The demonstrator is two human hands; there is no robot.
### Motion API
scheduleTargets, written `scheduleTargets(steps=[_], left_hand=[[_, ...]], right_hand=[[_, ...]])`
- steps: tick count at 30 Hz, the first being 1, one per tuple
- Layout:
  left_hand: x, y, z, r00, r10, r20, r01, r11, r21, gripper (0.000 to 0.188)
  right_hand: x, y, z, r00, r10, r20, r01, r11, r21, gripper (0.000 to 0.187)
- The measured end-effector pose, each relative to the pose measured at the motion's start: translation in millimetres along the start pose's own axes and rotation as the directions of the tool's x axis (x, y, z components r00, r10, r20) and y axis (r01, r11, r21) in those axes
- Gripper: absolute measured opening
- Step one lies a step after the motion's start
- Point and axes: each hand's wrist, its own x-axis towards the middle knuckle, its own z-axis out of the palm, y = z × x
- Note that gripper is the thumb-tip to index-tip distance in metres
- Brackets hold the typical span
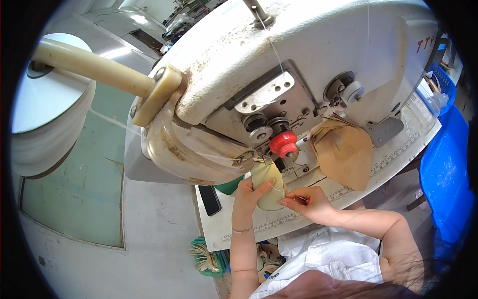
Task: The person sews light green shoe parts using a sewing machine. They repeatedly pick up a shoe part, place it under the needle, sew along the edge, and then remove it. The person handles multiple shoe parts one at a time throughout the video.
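My left hand [249, 193] is closed on the left edge of a pale yellow-green piece of sheet material [269, 202], with the thumb pressed on top. The piece lies on the white sewing-machine bed, just in front of the needle area. My right hand [312, 205] is closed at the piece's right edge, fingers pinched together. A small red tool [304, 201] shows partly within that hand; its full shape is hidden. A white thread [277, 188] loops over the piece between my two hands. Above them sits the sewing machine [214, 107] with a red knob [284, 143].
Tan cut pieces [346, 154] lie stacked right of the needle area. A black phone [209, 200] and green material [230, 186] are on the left. A large thread cone [52, 109] hangs at far left. Blue plastic sheeting [448, 169] stands at right, and a ruler strip [343, 192] edges the table.
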Motion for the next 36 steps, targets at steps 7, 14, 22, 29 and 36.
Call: scheduleTargets(steps=[7,14,22,29,36], left_hand=[[14,-9,-1,0.999,0.002,-0.046,-0.013,0.966,-0.258,0.029],[19,-12,3,0.998,0.023,-0.055,-0.037,0.963,-0.268,0.027],[24,-4,14,0.972,0.116,-0.205,-0.169,0.949,-0.265,0.018],[34,-10,9,0.956,0.152,-0.252,-0.221,0.935,-0.276,0.023],[43,-10,14,0.937,0.119,-0.327,-0.229,0.919,-0.322,0.029]], right_hand=[[9,-2,5,0.995,-0.003,-0.101,0.011,0.997,0.073,0.017],[13,-1,1,0.992,0.003,-0.126,0.009,0.996,0.090,0.018],[25,-1,-5,0.989,-0.060,-0.138,0.074,0.992,0.099,0.021],[32,0,-3,0.978,-0.094,-0.187,0.117,0.986,0.116,0.021],[36,-4,-8,0.976,-0.097,-0.193,0.114,0.990,0.082,0.025]])
